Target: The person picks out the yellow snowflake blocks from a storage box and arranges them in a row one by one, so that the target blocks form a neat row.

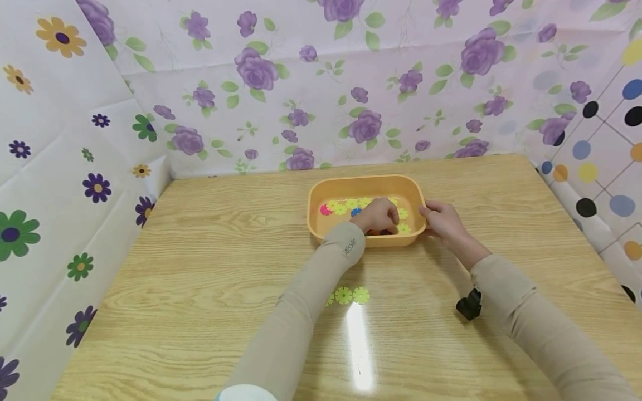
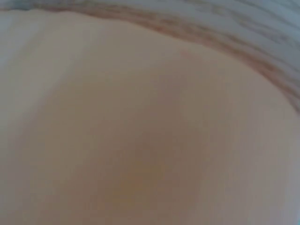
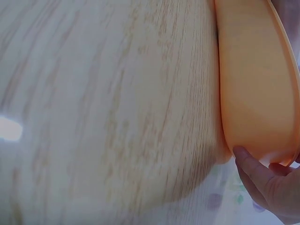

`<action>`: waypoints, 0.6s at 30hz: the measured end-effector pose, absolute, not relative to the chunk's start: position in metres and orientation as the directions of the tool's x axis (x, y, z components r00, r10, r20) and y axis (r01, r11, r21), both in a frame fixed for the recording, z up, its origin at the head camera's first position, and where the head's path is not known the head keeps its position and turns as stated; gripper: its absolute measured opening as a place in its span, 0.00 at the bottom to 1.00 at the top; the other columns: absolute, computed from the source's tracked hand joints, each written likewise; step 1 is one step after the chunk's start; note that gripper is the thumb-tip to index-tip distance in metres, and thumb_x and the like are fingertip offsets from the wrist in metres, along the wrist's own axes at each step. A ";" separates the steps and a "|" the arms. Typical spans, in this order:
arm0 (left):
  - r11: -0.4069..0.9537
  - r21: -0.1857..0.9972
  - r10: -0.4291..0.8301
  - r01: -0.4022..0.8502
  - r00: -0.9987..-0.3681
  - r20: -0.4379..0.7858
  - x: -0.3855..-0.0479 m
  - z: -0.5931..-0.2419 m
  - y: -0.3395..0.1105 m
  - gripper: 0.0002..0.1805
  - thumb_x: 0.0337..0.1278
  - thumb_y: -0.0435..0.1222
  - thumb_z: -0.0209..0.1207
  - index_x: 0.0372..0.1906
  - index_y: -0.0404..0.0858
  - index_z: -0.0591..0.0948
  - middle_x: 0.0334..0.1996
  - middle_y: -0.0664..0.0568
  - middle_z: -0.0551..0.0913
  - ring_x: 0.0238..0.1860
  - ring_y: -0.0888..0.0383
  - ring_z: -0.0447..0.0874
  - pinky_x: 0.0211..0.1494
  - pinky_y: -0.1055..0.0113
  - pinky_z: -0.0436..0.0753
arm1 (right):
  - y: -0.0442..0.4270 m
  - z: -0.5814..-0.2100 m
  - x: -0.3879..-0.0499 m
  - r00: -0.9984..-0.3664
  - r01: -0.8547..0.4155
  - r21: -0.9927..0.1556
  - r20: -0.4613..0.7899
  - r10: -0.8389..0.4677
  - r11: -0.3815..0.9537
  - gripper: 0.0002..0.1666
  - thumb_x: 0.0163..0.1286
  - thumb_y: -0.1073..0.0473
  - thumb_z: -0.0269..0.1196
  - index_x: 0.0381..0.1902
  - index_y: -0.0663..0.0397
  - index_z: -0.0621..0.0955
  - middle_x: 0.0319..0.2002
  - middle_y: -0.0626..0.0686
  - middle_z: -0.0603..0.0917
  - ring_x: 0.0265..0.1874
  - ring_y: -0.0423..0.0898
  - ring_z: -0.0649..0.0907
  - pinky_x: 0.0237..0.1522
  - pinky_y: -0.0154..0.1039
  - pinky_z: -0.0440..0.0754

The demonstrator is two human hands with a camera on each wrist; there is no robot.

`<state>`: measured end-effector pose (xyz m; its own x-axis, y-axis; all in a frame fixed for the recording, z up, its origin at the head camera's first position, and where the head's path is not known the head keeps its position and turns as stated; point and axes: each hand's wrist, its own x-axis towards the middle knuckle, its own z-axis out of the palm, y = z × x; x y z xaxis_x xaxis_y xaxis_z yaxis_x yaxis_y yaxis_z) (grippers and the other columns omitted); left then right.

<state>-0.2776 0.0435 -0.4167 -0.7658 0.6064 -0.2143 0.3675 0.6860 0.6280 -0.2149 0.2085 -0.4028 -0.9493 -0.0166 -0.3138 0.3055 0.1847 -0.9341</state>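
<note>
An orange bin (image 1: 321,227) holds several yellow notched discs (image 1: 403,229), a pink one (image 1: 326,210) and a blue one (image 1: 356,212). My left hand (image 1: 378,215) is inside it, near the front wall, with bent fingers pointing down; whether they hold a piece is hidden. My right hand (image 1: 446,223) grips the bin's right end by the rim. In the right wrist view, the thumb and fingers of my right hand (image 3: 272,185) are at the end of the bin (image 3: 258,84). The left wrist view shows only blurred close skin.
Yellow discs (image 1: 343,295) lie in a row on the wooden table (image 1: 200,267) in front of the bin, partly behind my left sleeve. A small black object (image 1: 470,304) is beside my right sleeve. Flower-patterned sheeting (image 1: 301,100) stands behind the table, with patterned sheets at both sides.
</note>
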 end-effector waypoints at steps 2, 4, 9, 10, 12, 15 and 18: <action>0.675 0.643 0.616 0.361 -0.756 -0.222 -0.279 -0.417 0.044 0.16 0.44 0.31 0.67 0.43 0.37 0.81 0.19 0.54 0.76 0.19 0.62 0.69 0.25 0.74 0.72 | 0.209 -0.403 -0.215 -0.950 0.303 -0.934 -0.311 -0.016 0.188 0.28 0.73 0.59 0.43 0.67 0.65 0.56 0.61 0.68 0.65 0.55 0.60 0.71 0.41 0.37 0.80; 0.664 0.649 0.634 0.370 -0.739 -0.227 -0.280 -0.418 0.045 0.22 0.45 0.30 0.66 0.50 0.39 0.79 0.17 0.54 0.74 0.16 0.63 0.66 0.22 0.74 0.70 | 0.209 -0.403 -0.215 -0.951 0.299 -0.935 -0.308 -0.016 0.190 0.28 0.73 0.59 0.43 0.67 0.66 0.56 0.60 0.68 0.65 0.54 0.60 0.71 0.41 0.37 0.80; 0.657 0.611 0.675 0.441 -0.705 -0.217 -0.281 -0.421 0.047 0.24 0.46 0.30 0.65 0.53 0.42 0.79 0.15 0.56 0.74 0.14 0.65 0.65 0.19 0.76 0.67 | 0.209 -0.403 -0.215 -0.953 0.295 -0.935 -0.304 -0.015 0.196 0.28 0.73 0.59 0.43 0.67 0.65 0.57 0.60 0.68 0.65 0.54 0.59 0.72 0.39 0.36 0.80; 0.658 0.600 0.679 0.454 -0.702 -0.213 -0.281 -0.421 0.048 0.23 0.46 0.31 0.65 0.52 0.42 0.80 0.15 0.55 0.74 0.14 0.65 0.65 0.19 0.76 0.67 | 0.209 -0.403 -0.215 -0.953 0.295 -0.935 -0.304 -0.015 0.197 0.28 0.73 0.59 0.43 0.67 0.65 0.57 0.60 0.68 0.65 0.54 0.59 0.72 0.39 0.36 0.80; 0.659 0.585 0.684 0.473 -0.700 -0.205 -0.280 -0.422 0.048 0.20 0.46 0.32 0.65 0.50 0.41 0.81 0.17 0.55 0.76 0.16 0.65 0.66 0.20 0.76 0.68 | 0.208 -0.403 -0.215 -0.952 0.297 -0.934 -0.305 -0.014 0.197 0.28 0.73 0.59 0.43 0.67 0.65 0.57 0.60 0.68 0.65 0.54 0.59 0.72 0.39 0.35 0.80; 0.659 0.566 0.687 0.494 -0.702 -0.188 -0.279 -0.421 0.049 0.18 0.46 0.32 0.66 0.47 0.41 0.83 0.23 0.55 0.79 0.21 0.64 0.69 0.25 0.77 0.70 | 0.208 -0.403 -0.214 -0.951 0.300 -0.934 -0.308 -0.013 0.194 0.28 0.73 0.59 0.43 0.67 0.65 0.57 0.61 0.67 0.65 0.54 0.59 0.72 0.38 0.35 0.80; 0.662 0.542 0.690 0.518 -0.704 -0.170 -0.278 -0.420 0.049 0.15 0.46 0.33 0.66 0.44 0.40 0.84 0.32 0.55 0.82 0.29 0.63 0.73 0.33 0.77 0.72 | 0.208 -0.403 -0.214 -0.953 0.295 -0.935 -0.303 -0.013 0.194 0.28 0.73 0.59 0.43 0.67 0.65 0.57 0.61 0.67 0.64 0.54 0.59 0.72 0.38 0.34 0.80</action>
